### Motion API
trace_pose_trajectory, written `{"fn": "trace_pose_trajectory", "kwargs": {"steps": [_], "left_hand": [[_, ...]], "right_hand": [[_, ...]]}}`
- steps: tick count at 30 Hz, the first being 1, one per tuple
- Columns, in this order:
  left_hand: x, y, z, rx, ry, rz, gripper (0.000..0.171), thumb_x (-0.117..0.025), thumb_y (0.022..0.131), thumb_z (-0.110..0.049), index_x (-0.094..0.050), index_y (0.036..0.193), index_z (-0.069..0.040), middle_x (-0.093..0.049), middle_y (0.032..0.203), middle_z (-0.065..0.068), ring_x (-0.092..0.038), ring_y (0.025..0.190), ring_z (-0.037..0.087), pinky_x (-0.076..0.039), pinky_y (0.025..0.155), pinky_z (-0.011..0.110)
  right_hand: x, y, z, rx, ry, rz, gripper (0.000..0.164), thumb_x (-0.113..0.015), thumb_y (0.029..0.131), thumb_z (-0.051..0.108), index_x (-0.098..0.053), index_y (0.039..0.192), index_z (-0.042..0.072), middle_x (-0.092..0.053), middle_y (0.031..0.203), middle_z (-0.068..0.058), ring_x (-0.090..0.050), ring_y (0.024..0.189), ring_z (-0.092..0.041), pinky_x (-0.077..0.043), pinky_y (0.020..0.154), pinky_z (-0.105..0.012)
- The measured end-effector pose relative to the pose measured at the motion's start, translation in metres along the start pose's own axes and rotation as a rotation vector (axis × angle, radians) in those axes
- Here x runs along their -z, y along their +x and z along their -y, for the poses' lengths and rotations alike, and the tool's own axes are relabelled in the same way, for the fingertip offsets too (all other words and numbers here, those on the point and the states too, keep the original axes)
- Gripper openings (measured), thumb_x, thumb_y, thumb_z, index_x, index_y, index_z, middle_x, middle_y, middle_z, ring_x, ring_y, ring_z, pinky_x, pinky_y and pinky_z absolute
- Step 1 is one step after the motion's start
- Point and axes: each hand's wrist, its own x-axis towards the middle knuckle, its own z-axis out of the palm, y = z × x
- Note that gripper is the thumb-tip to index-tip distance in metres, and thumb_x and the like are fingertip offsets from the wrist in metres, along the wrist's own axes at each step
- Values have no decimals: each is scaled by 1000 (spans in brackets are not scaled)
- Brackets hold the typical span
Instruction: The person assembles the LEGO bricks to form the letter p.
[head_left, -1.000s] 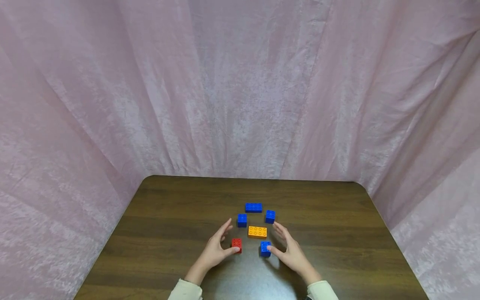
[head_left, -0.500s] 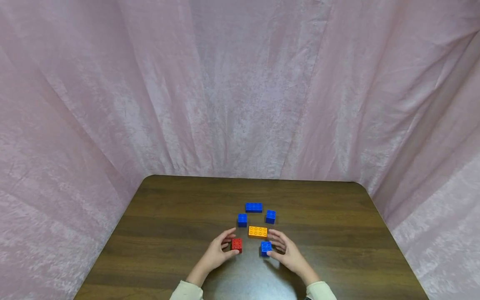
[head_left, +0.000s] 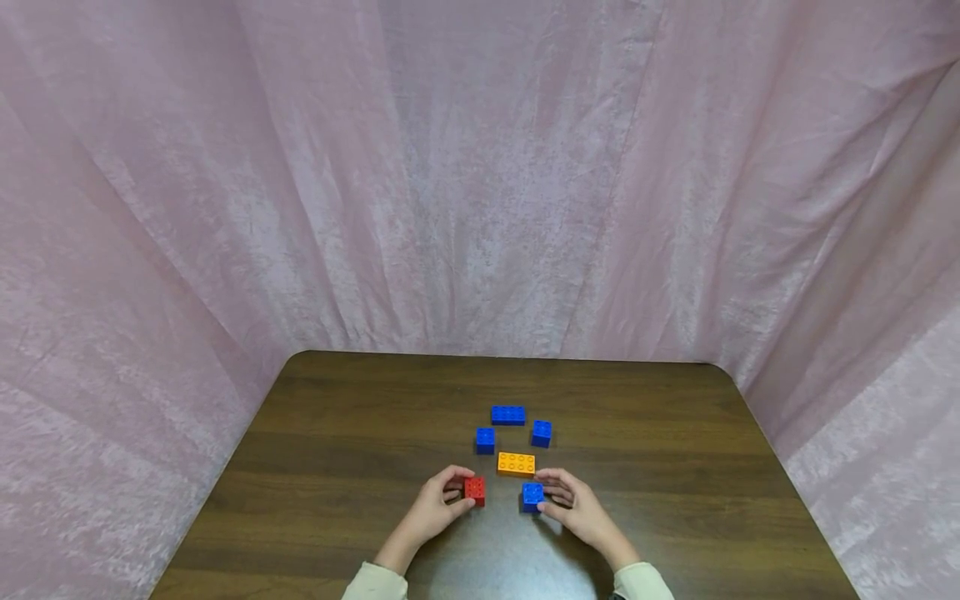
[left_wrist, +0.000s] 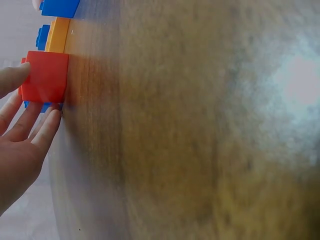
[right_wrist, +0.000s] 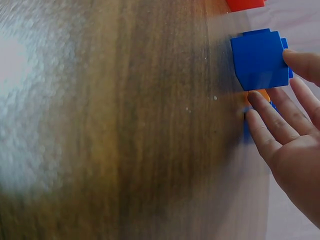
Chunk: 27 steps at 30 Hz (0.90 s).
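In the head view my left hand [head_left: 432, 506] is at the left side of a red toy building brick [head_left: 474, 491], thumb at its near corner and index finger at its far edge. The left wrist view has the thumb overlapping the red brick, the other fingers alongside. Across from it, my right hand [head_left: 583, 508] curves round a square blue brick [head_left: 532, 497], thumb at the near side and index finger toward the far side. Both bricks stand studs up on the table. Just beyond them lies a yellow-orange brick [head_left: 517, 463], between the two hands.
Farther back on the brown wooden table [head_left: 337, 433] stand two square blue bricks, one at left [head_left: 485, 441] and another at right [head_left: 542, 433]. A long blue brick [head_left: 508, 415] lies behind them. Pink curtains [head_left: 480, 183] hang around the table's back and sides.
Both hands' fingers have drawn in from a wide spread to close around the red brick and the near blue brick. The bricks have stayed practically where they were.
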Motion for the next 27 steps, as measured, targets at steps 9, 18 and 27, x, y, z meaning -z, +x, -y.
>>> {"fn": "trace_pose_trajectory", "kwargs": {"steps": [9, 18, 27], "left_hand": [[1, -7, -34, 16, -17, -12, 33, -67, 82, 12, -55, 112, 12, -58, 109, 30, -56, 101, 46, -47, 89, 60], [3, -10, -44, 20, -21, -12, 31, -67, 82, 11, -55, 111, 12, -58, 109, 30, -56, 102, 46, -47, 90, 60], [4, -11, -46, 23, -15, -12, 31, -66, 82, 12, -55, 111, 13, -58, 110, 31, -56, 102, 46, -47, 91, 60]], "right_hand": [[1, -1, -1, -11, 0, -4, 41, -69, 86, 2, -53, 122, -9, -57, 122, -29, -55, 111, -45, -48, 97, -46], [0, -1, -4, -51, -29, -10, 40, -71, 85, 2, -55, 120, -8, -58, 121, -27, -57, 110, -41, -50, 96, -39], [0, -1, -6, -61, -29, -16, 39, -71, 85, 3, -56, 119, -9, -60, 118, -26, -59, 108, -37, -50, 93, -31]]}}
